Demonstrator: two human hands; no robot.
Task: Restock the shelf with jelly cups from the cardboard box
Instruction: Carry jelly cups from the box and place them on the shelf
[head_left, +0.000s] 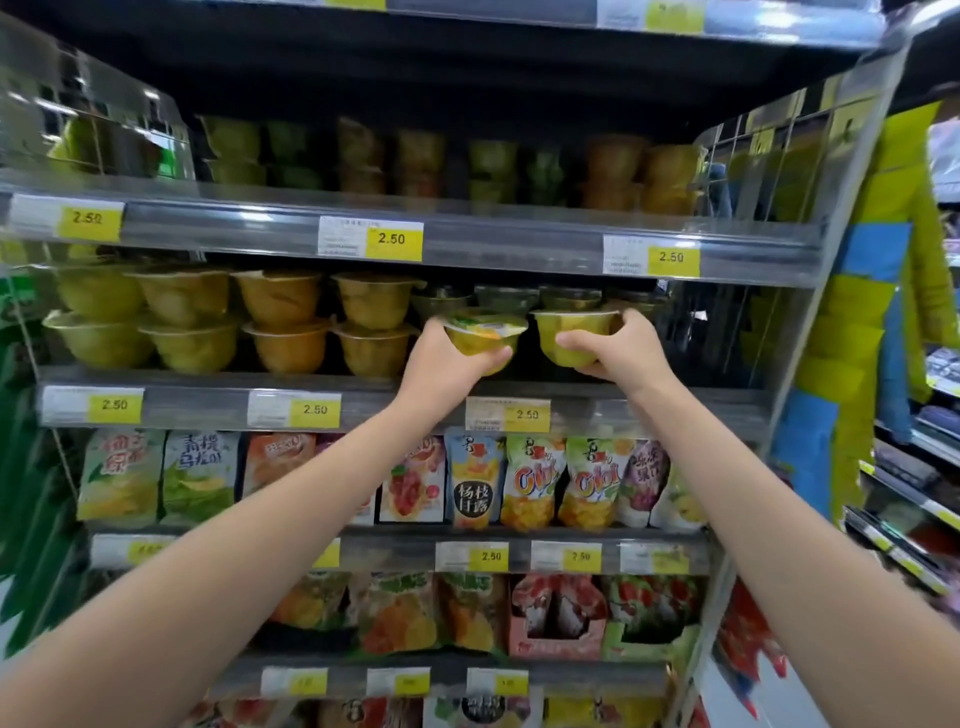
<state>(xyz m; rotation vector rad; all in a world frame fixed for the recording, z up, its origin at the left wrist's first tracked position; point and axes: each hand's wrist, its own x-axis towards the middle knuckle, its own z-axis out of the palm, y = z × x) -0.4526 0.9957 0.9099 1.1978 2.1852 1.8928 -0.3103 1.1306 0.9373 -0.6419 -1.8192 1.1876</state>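
Two yellowish clear jelly cups up at the middle shelf (197, 408) — left jelly cup (483, 338) tipped forward, printed lid showing, gripped by the left hand (441, 358); right jelly cup (574, 335) upright in the right hand (618, 348). Stacked cups (280, 322) two-high just to the left.

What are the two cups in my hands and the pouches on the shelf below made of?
The left cup and right cup look like thin clear plastic: yellow filling shows through the walls. The left cup's lid seems printed film. The pouches look like glossy printed plastic film, going by their sheen.
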